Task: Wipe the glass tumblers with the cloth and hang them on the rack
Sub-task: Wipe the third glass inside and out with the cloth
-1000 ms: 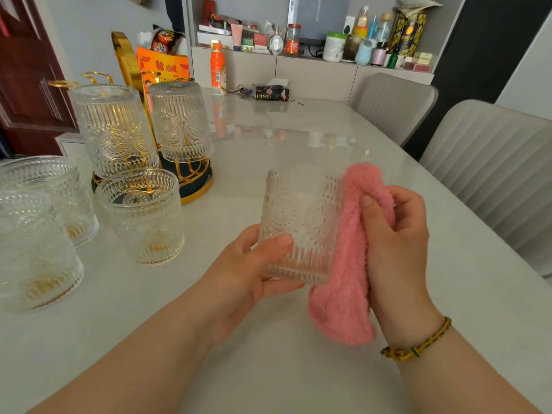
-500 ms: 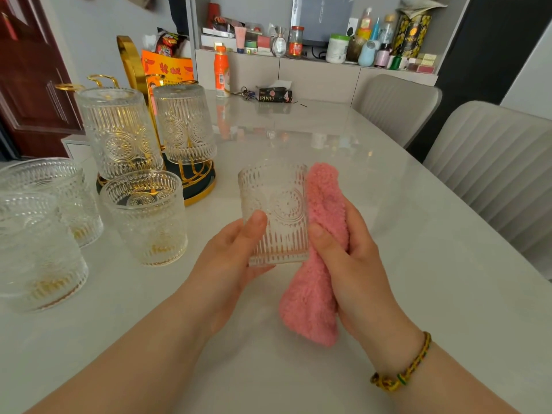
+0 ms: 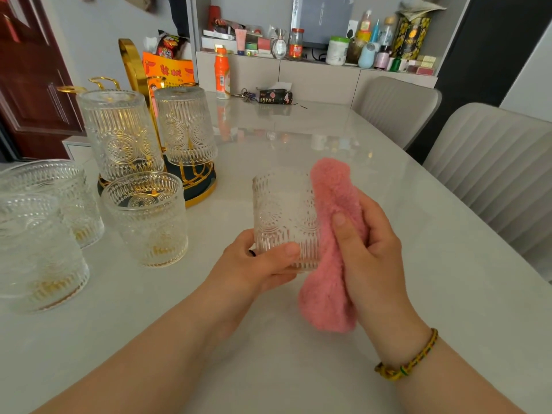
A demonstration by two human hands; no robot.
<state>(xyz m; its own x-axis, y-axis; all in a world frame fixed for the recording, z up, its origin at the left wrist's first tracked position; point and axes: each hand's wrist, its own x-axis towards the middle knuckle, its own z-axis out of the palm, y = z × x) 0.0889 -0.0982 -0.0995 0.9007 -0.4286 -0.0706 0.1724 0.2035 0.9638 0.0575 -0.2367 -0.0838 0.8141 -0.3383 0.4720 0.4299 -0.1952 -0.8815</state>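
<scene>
Shifted vs. half a sec ago: held tumbler (image 3: 283, 210) sits a touch further right in frame. The thumb of the left hand (image 3: 257, 264) now lies across its lower wall near the base, no longer up on the front. Cloth (image 3: 330, 186) went along with it.

Head view, our list:
- Left hand: grasping held tumbler low, thumb in front, fingers behind. Glass upright, mouth up, centre of frame, apparently lifted off the table (image 3: 418, 294); we can't be sure.
- Right hand (image 3: 373, 243): clasping pink cloth, thumb pressing it to the glass's right wall. Cloth tail hangs below the hand.
- Rack (image 3: 131, 64), gold, upper left: left hung tumbler (image 3: 119, 132) and right hung tumbler (image 3: 185, 124), both mouth down.
- Waiting, upright, left side: tumbler by rack base (image 3: 149, 216), tumbler at left edge (image 3: 59, 189), tumbler at lower left (image 3: 35, 252).
- Misc.: bracelet (image 3: 409, 363) on right wrist.

Our reading: the re-grip looks like turning the glass to bring a fresh face to the cloth, so wiping is mid-step, approx. Tally: 2 hung, 1 in hand, 3 to go. Whether the inside is done, we can't tell. Next: finish the wipe, invert it, then onto a free rack prong.
</scene>
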